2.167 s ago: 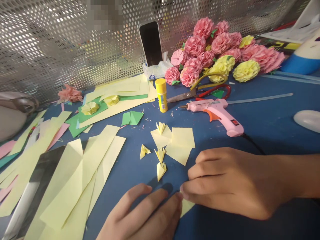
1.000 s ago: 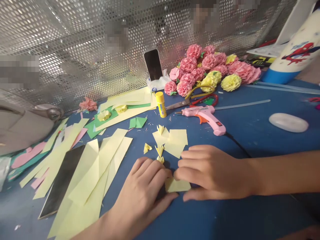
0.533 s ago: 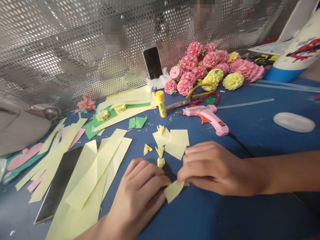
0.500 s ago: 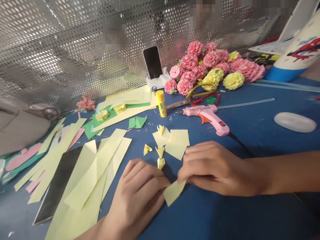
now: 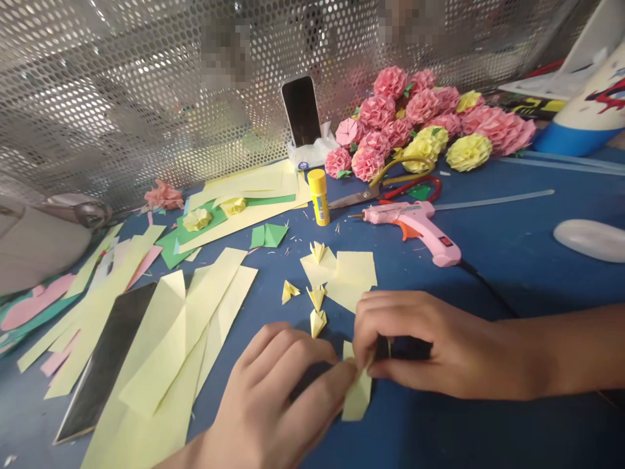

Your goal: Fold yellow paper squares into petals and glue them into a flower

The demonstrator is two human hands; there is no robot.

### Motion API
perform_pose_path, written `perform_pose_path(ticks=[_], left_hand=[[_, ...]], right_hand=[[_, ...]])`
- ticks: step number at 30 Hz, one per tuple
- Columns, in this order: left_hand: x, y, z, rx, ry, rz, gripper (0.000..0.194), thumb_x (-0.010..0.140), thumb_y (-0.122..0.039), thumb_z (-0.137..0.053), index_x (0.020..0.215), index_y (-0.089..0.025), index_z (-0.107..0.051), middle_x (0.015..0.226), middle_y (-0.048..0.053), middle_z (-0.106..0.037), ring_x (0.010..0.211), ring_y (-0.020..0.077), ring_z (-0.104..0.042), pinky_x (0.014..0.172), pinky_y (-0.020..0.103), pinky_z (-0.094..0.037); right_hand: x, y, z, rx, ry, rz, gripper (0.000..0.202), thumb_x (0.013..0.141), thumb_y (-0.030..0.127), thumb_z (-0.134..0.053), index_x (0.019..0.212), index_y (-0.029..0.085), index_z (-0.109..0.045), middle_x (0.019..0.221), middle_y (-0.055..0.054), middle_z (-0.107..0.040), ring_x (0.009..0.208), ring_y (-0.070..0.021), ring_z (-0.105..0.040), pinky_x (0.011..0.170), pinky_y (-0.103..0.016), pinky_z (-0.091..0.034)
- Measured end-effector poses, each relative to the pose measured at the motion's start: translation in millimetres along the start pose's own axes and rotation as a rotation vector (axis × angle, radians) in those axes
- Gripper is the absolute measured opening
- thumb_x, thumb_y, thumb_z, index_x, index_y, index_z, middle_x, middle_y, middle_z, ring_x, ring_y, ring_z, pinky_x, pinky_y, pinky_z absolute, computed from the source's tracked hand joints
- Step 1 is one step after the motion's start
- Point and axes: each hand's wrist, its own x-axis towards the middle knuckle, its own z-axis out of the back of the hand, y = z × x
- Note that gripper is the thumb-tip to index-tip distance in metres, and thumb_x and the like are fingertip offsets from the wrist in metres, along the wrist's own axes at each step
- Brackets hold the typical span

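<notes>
A small pale yellow piece of paper [image 5: 358, 398] stands slightly bent at the front of the blue table, between my hands. My right hand [image 5: 420, 342] pinches its upper right side between thumb and fingers. From the left, my left hand [image 5: 288, 384] is closed on the same paper, its fingertips meeting those of the right; part of the paper is hidden behind them. Just beyond lie small folded yellow paper pieces [image 5: 317, 322], one more folded piece [image 5: 290, 290] to their left, and flat yellow squares [image 5: 356, 268].
Long yellow paper strips [image 5: 195, 345] and a dark flat slab [image 5: 110, 358] lie at left. A glue stick [image 5: 319, 198], scissors [image 5: 359, 197] and a pink glue gun [image 5: 420, 225] are farther back. Pink and yellow paper flowers [image 5: 390, 114] and a propped phone [image 5: 301, 112] stand near the perforated metal panel [image 5: 146, 98].
Both hands have come together at the paper, the left moving rightward. The paper has turned more upright and is now bent between the fingertips. The view has shifted slightly.
</notes>
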Motion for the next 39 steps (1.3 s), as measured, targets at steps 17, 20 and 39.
perform_pose_path(ticks=[17, 20, 39], left_hand=[[0.1, 3.7, 2.1, -0.131, 0.094, -0.026, 0.023, 0.099, -0.019, -0.051, 0.107, -0.010, -0.070, 0.094, 0.008, -0.074, 0.083, 0.0196, -0.064, 0.079, 0.036, -0.053], [0.4, 3.7, 1.3, -0.082, 0.080, -0.015, 0.022, 0.098, -0.015, -0.049, 0.101, -0.012, -0.071, 0.092, 0.007, -0.073, 0.083, 0.0186, -0.064, 0.081, 0.035, -0.054], [-16.6, -1.4, -0.7, 0.194, 0.183, -0.219, 0.027, 0.106, -0.018, -0.048, 0.108, -0.014, -0.074, 0.120, -0.003, -0.075, 0.112, 0.0082, -0.070, 0.122, 0.025, -0.032]], right_hand=[[-0.1, -2.0, -0.3, -0.083, 0.040, -0.146, 0.022, 0.090, 0.006, -0.061, 0.106, 0.021, -0.059, 0.095, 0.003, -0.062, 0.075, -0.0068, -0.056, 0.069, -0.016, -0.044], [-0.7, -5.1, 0.1, -0.300, 0.041, -0.056, 0.030, 0.092, 0.006, -0.059, 0.118, 0.021, -0.057, 0.094, 0.001, -0.064, 0.082, -0.0104, -0.060, 0.078, -0.020, -0.045], [3.9, -11.9, 23.7, -0.730, 0.182, 0.600, 0.036, 0.106, 0.016, -0.040, 0.097, 0.014, -0.075, 0.107, -0.004, -0.077, 0.096, -0.0151, -0.071, 0.070, -0.030, -0.058]])
